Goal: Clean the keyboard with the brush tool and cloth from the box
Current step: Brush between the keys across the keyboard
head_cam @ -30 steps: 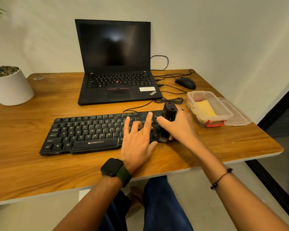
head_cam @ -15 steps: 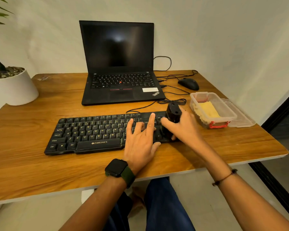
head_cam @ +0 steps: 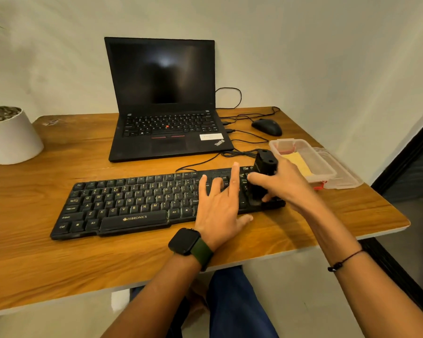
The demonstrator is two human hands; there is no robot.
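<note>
Under the right hand [head_cam: 288, 184], which grips the brush tool [head_cam: 263, 176], hard strokes could shift the keyboard [head_cam: 132, 203] unless the flat left hand [head_cam: 220, 206] steadies it.

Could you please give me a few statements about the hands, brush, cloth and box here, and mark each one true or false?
1. The right hand grips the black brush tool at the keyboard's right end. True.
2. The left hand holds the yellow cloth. False: it rests on the keys with fingers spread.
3. The cloth lies inside the clear box. True.
4. The box's lid is on. False: the box is open.
</note>
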